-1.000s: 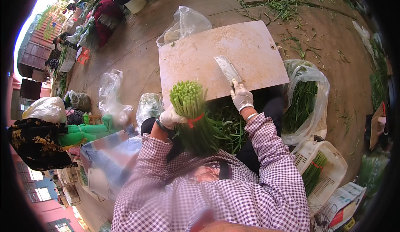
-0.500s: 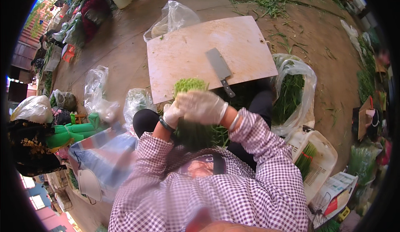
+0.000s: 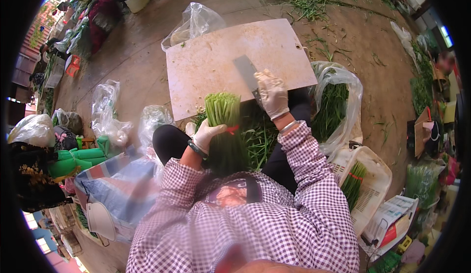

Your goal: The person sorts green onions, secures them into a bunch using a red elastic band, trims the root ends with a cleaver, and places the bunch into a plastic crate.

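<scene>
A bunch of long green stalks [image 3: 223,109], bound with a red tie, stands upright between my knees with its pale cut ends toward the board. My gloved left hand [image 3: 208,135] is closed round its left side, just below the cut ends. On the whitish cutting board [image 3: 206,67] lies a cleaver [image 3: 244,69], its blade flat and its dark handle toward me. My gloved right hand [image 3: 273,95] hovers over or beside the handle, fingers forward and loosely bent, covering part of the cleaver. Whether it touches the handle I cannot tell.
Loose greens [image 3: 260,140] lie in my lap. At the right are a clear plastic bag [image 3: 354,89] of greens and a white plastic basket [image 3: 380,167] with a tied bunch. Crumpled clear bags [image 3: 105,118] lie at the left. Scattered leaves [image 3: 311,6] litter the floor beyond.
My right hand has left the bunch and moved right and forward to the cleaver. The left hand stays on the bunch, whose red tie now shows. The view has shifted slightly.
</scene>
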`<state>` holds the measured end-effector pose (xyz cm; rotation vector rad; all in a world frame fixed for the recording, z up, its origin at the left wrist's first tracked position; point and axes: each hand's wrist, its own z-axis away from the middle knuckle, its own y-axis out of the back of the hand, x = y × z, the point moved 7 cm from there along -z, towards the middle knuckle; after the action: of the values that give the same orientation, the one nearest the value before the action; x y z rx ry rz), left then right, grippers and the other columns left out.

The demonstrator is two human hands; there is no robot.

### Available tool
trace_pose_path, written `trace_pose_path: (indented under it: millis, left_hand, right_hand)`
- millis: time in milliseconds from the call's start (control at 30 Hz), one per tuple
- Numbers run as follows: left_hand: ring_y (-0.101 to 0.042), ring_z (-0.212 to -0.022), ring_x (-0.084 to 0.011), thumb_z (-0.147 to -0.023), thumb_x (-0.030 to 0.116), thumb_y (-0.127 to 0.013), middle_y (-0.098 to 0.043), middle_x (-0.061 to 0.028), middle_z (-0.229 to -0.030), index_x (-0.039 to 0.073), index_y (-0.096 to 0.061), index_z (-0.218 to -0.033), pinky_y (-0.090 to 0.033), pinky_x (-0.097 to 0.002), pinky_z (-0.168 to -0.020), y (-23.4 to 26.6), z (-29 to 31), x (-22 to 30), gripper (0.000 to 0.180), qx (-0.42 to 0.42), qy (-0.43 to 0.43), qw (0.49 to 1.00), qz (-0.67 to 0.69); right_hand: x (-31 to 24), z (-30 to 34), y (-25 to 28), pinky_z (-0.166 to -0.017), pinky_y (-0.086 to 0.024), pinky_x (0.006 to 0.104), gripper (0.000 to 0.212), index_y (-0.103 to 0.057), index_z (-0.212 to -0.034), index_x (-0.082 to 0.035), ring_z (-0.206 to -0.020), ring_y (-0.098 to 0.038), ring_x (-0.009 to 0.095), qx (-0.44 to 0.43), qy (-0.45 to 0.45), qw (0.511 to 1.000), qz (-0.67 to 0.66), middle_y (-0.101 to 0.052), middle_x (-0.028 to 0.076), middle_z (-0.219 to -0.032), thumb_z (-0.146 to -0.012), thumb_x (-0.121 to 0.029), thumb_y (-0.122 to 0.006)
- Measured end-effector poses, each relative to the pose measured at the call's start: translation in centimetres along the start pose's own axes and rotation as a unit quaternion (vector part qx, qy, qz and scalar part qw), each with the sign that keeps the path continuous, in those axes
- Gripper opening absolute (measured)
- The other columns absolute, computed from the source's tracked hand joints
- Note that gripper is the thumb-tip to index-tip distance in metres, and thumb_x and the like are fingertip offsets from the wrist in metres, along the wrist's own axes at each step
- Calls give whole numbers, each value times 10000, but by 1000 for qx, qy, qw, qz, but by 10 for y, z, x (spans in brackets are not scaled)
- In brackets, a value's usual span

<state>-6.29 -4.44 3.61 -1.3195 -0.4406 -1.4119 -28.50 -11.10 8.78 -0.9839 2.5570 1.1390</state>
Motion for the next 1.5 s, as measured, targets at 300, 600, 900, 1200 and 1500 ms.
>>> trace_pose_path:
  millis: [300,600,900,1200,1500]
  left_hand:
    - [-642,-1018,-194,-728,306,-836,-650,-97,-1196,18,-542,-1324,-540,-309,-828,-20,15,5,724,-116,-12,993,6]
    - [-509,-1275,-213,-619,257,-921,-531,-99,-1415,15,-409,-1457,-381,-379,-1098,-47,17,-6,1012,-212,25,977,16]
    - [-573,-1185,-194,-631,97,-877,-592,-111,-1334,-1,-434,-1428,-449,-345,-1035,-83,17,6,917,-243,20,968,-53]
    - [-591,-1173,-213,-690,44,-777,-628,-125,-1276,-17,-523,-1335,-491,-347,-983,-100,25,55,696,-115,-131,978,-119]
    - [-299,-1423,-390,-712,172,-786,-432,-135,-1479,221,-639,-1232,-180,-597,-1163,-180,44,63,543,-14,-462,652,-601]
  right_hand:
    - [-107,-13,41,-995,-460,386,345,-646,-1190,-73,-1143,-615,262,-190,203,957,-79,-656,113,-1202,-865,-179,-595]
    - [-70,9,58,-860,-515,375,261,-691,-1053,3,-993,-674,300,-131,-40,941,-309,-701,171,-1034,-965,-231,-616]
    - [-7,53,64,-689,-513,258,161,-695,-993,-25,-788,-647,140,-82,-351,764,-535,-701,45,-869,-921,-169,-688]
    - [42,87,87,-736,-522,230,203,-681,-1044,8,-817,-643,101,-117,-381,783,-478,-707,53,-920,-974,-174,-624]
    - [-63,70,86,-1015,-475,379,665,-442,-1413,0,-1100,-628,241,-126,-424,221,-869,-597,132,-1318,-966,-477,-565]
